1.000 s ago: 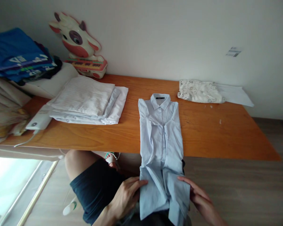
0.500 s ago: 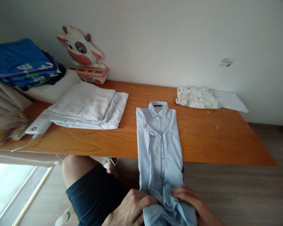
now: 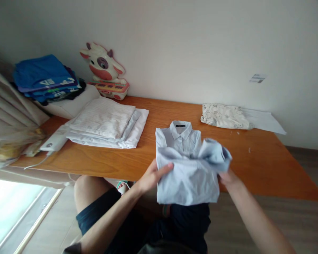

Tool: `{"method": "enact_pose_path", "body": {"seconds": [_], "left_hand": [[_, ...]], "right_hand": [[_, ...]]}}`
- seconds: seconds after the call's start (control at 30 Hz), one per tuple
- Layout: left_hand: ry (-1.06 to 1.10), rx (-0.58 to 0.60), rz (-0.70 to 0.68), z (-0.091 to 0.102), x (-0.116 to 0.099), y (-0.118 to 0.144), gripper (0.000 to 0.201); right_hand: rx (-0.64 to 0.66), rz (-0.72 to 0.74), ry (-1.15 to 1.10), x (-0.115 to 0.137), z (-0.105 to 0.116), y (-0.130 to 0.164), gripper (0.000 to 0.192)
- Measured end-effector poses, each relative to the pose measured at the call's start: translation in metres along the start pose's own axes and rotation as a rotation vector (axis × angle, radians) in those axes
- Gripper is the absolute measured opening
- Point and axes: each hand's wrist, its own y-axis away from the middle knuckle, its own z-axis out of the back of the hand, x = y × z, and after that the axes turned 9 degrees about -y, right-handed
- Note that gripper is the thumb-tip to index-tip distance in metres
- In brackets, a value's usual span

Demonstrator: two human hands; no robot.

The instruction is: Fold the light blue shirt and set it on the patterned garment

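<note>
A light blue button-up shirt [image 3: 188, 183] lies with its collar on the wooden table, and its lower part is folded up over the front. The fold hangs past the table's near edge, above my lap. My left hand [image 3: 154, 175] grips the shirt's left side, thumb on top of the cloth. On the other side my right hand [image 3: 228, 176] holds the shirt's bunched hem, its fingers largely hidden behind the cloth. The collar with its dark label points toward the wall.
A stack of folded white clothes [image 3: 103, 120] sits left on the table [image 3: 254, 169], beside a white device [image 3: 54, 139] with a cord. Behind are blue folded clothes [image 3: 46, 76] and a cow toy keyboard [image 3: 106, 74]. Patterned cloth [image 3: 225, 115] and white paper [image 3: 265, 120] lie back right.
Both hands have moved forward, away from my body, bringing the shirt's lower part up over its front. The shirt now looks folded and shorter. The view has shifted slightly.
</note>
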Motion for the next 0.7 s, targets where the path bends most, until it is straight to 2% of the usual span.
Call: {"method": "enact_pose_path", "body": {"seconds": [0.07, 0.1, 0.13, 0.2, 0.27, 0.4, 0.53, 0.6, 0.7], "left_hand": [[-0.191, -0.175, -0.144, 0.015, -0.018, -0.064, 0.037], [-0.316, -0.270, -0.243, 0.022, -0.022, -0.096, 0.032], [-0.428, -0.351, -0.284, 0.030, -0.024, -0.124, 0.025], [-0.515, -0.459, -0.285, 0.041, -0.017, -0.168, 0.016], [-0.508, -0.498, -0.260, 0.049, -0.001, -0.194, 0.015], [-0.454, -0.579, -0.281, 0.050, 0.035, -0.204, 0.038], [-0.299, -0.637, -0.406, 0.048, 0.054, -0.201, 0.070], [-0.265, -0.665, -0.471, 0.050, 0.056, -0.200, 0.071], [-0.405, -0.720, -0.525, 0.053, 0.052, -0.196, 0.054]], "right_hand": [[-0.081, -0.030, -0.035, 0.001, -0.004, -0.060, 0.056], [-0.114, -0.054, -0.042, 0.002, -0.006, -0.087, 0.058], [-0.128, -0.075, -0.042, 0.001, -0.008, -0.110, 0.058], [-0.121, -0.095, -0.026, -0.005, -0.010, -0.141, 0.060], [-0.112, -0.085, -0.001, -0.017, -0.008, -0.155, 0.068], [-0.226, 0.059, 0.069, -0.053, 0.002, -0.155, 0.093], [-0.297, 0.289, 0.156, -0.076, 0.004, -0.149, 0.095], [-0.289, 0.356, 0.275, -0.080, 0.003, -0.148, 0.086], [-0.223, 0.404, 0.478, -0.083, 0.002, -0.150, 0.067]]}}
